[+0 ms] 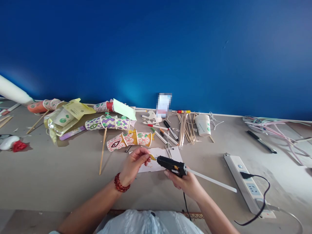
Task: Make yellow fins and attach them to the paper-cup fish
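Note:
My left hand [139, 160], with a red bead bracelet [120, 183] on its wrist, pinches a small yellow paper piece [152, 157]. Wrapped round the handle of a black hot glue gun [172, 165] is my right hand [186, 182]. The gun's nozzle points left and meets or nearly meets the yellow piece. A long white glue stick [214, 181] sticks out of its back. Under both lies a white paper sheet [175, 156]. Just beyond my left hand rests a paper-cup fish [130, 139] with red scales and yellow bands.
Another cup figure [108, 123], purple and green, lies behind on a stick. Markers [159, 137], wooden sticks [186, 128] and stacked paper cups [203, 125] stand ahead. At right are a power strip [246, 185] and tangled cords [275, 130]. A blue wall [156, 55] closes the back.

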Action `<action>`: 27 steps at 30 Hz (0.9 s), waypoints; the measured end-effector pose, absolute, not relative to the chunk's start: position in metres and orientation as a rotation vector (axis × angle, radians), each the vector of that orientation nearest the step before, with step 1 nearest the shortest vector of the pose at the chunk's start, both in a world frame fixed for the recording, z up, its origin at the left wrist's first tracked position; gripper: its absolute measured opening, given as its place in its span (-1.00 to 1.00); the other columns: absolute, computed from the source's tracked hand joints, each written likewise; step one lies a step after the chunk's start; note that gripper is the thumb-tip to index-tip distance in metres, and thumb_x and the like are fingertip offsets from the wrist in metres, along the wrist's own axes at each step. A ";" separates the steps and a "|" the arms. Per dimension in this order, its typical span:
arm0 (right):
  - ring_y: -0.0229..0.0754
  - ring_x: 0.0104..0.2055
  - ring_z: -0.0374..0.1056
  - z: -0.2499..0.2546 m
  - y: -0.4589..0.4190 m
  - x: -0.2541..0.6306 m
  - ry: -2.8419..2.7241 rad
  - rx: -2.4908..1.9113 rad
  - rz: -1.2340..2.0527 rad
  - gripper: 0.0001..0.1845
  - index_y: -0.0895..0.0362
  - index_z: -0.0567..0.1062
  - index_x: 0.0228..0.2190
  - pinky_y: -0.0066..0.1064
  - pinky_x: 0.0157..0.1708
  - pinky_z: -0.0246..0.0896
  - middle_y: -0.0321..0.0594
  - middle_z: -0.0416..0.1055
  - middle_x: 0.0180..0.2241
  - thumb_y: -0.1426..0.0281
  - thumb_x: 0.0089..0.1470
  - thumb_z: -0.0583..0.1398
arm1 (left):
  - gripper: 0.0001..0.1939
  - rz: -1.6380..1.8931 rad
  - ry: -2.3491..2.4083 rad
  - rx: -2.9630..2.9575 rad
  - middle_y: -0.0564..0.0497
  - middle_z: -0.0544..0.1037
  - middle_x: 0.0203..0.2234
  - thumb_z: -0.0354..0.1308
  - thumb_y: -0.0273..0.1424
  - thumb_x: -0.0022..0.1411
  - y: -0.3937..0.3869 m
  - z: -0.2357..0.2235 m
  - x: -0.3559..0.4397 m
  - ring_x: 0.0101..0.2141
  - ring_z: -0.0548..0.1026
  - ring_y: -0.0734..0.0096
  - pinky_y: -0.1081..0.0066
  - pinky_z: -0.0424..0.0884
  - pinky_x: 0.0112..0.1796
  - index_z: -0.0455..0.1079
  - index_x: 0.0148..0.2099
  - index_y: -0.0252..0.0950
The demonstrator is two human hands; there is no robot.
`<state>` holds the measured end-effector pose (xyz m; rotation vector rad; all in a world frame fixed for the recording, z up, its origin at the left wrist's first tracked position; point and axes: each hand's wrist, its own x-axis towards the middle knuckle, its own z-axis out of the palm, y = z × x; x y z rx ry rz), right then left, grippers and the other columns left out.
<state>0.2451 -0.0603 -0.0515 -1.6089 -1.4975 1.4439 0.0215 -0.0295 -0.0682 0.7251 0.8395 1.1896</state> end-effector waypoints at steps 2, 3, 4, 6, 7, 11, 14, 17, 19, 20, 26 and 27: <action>-0.33 -0.69 0.08 -0.050 -0.060 0.244 -1.479 -1.617 1.443 -0.51 0.18 0.61 -0.34 -0.46 -0.68 0.03 -0.40 0.17 -0.73 -0.02 0.02 0.27 | -0.86 1.193 0.833 0.729 0.06 0.51 -0.44 0.35 -0.35 0.18 -0.029 -0.068 0.021 -0.43 0.43 0.52 0.51 0.32 -0.43 0.49 -0.27 -0.29; -0.32 -0.69 0.09 -0.049 -0.060 0.244 -1.475 -1.619 1.445 -0.51 0.18 0.61 -0.34 -0.46 -0.68 0.04 -0.39 0.18 -0.73 -0.03 0.01 0.27 | -0.86 1.195 0.833 0.730 0.06 0.51 -0.44 0.35 -0.36 0.18 -0.029 -0.068 0.021 -0.43 0.43 0.52 0.51 0.32 -0.43 0.49 -0.27 -0.29; -0.32 -0.68 0.11 -0.049 -0.060 0.244 -1.477 -1.620 1.443 -0.50 0.18 0.62 -0.35 -0.46 -0.67 0.06 -0.38 0.19 -0.72 -0.03 0.00 0.28 | -0.86 1.198 0.833 0.731 0.05 0.51 -0.44 0.36 -0.36 0.18 -0.029 -0.068 0.021 -0.43 0.43 0.52 0.51 0.32 -0.43 0.49 -0.27 -0.29; -0.30 -0.66 0.14 -0.048 -0.060 0.244 -1.487 -1.625 1.421 -0.50 0.17 0.63 -0.34 -0.46 -0.66 0.08 -0.37 0.22 -0.71 -0.04 -0.01 0.29 | -0.87 1.205 0.835 0.733 0.05 0.51 -0.44 0.35 -0.36 0.18 -0.029 -0.068 0.021 -0.43 0.43 0.52 0.51 0.32 -0.43 0.50 -0.27 -0.29; -0.29 -0.65 0.15 -0.048 -0.060 0.244 -1.487 -1.631 1.408 -0.49 0.17 0.63 -0.34 -0.45 -0.66 0.09 -0.36 0.23 -0.70 -0.04 -0.01 0.29 | -0.87 1.206 0.835 0.734 0.05 0.51 -0.44 0.35 -0.36 0.18 -0.029 -0.068 0.021 -0.43 0.44 0.52 0.51 0.32 -0.43 0.50 -0.27 -0.29; -0.30 -0.66 0.14 -0.050 -0.061 0.244 -1.470 -1.654 1.392 -0.48 0.18 0.63 -0.33 -0.45 -0.66 0.08 -0.36 0.23 -0.70 -0.05 -0.01 0.28 | -0.89 1.208 0.830 0.739 0.06 0.51 -0.45 0.34 -0.37 0.19 -0.028 -0.067 0.020 -0.45 0.43 0.54 0.52 0.31 -0.44 0.50 -0.27 -0.29; -0.33 -0.69 0.08 -0.052 -0.060 0.244 -1.494 -1.638 1.408 -0.49 0.19 0.61 -0.34 -0.46 -0.68 0.02 -0.39 0.20 -0.72 -0.04 0.00 0.28 | -0.89 1.206 0.835 0.745 0.06 0.51 -0.45 0.34 -0.37 0.19 -0.027 -0.067 0.020 -0.47 0.42 0.55 0.52 0.30 -0.45 0.50 -0.28 -0.29; -0.34 -0.70 0.05 -0.054 -0.060 0.244 -1.500 -1.638 1.424 -0.51 0.20 0.58 -0.35 -0.46 -0.69 -0.02 -0.42 0.16 -0.74 -0.02 0.03 0.26 | -0.89 1.206 0.839 0.747 0.06 0.52 -0.46 0.34 -0.37 0.19 -0.028 -0.067 0.020 -0.46 0.42 0.55 0.52 0.31 -0.44 0.50 -0.28 -0.29; -0.35 -0.71 0.05 -0.054 -0.060 0.245 -1.484 -1.650 1.427 -0.52 0.20 0.56 -0.37 -0.46 -0.69 -0.03 -0.42 0.16 -0.74 -0.01 0.03 0.26 | -0.88 1.211 0.839 0.742 0.05 0.52 -0.46 0.35 -0.36 0.19 -0.028 -0.068 0.020 -0.45 0.43 0.54 0.52 0.31 -0.43 0.50 -0.28 -0.28; -0.35 -0.71 0.05 -0.054 -0.060 0.245 -1.480 -1.652 1.427 -0.53 0.19 0.56 -0.37 -0.46 -0.69 -0.03 -0.42 0.16 -0.74 -0.01 0.02 0.27 | -0.88 1.213 0.841 0.740 0.05 0.52 -0.46 0.35 -0.36 0.19 -0.028 -0.068 0.020 -0.45 0.43 0.54 0.52 0.32 -0.43 0.50 -0.28 -0.28; -0.34 -0.70 0.06 -0.051 -0.060 0.244 -1.463 -1.649 1.453 -0.54 0.19 0.56 -0.38 -0.46 -0.68 0.00 -0.42 0.16 -0.74 0.00 0.01 0.28 | -0.85 1.215 0.861 0.733 0.05 0.53 -0.48 0.37 -0.34 0.15 -0.027 -0.065 0.020 -0.46 0.43 0.53 0.51 0.31 -0.44 0.50 -0.30 -0.29; -0.34 -0.70 0.07 -0.050 -0.061 0.243 -1.450 -1.659 1.445 -0.54 0.19 0.57 -0.37 -0.46 -0.68 0.02 -0.42 0.17 -0.73 0.01 0.01 0.28 | -0.85 1.216 0.869 0.734 0.05 0.52 -0.49 0.37 -0.34 0.15 -0.027 -0.065 0.020 -0.47 0.42 0.53 0.51 0.30 -0.45 0.50 -0.30 -0.29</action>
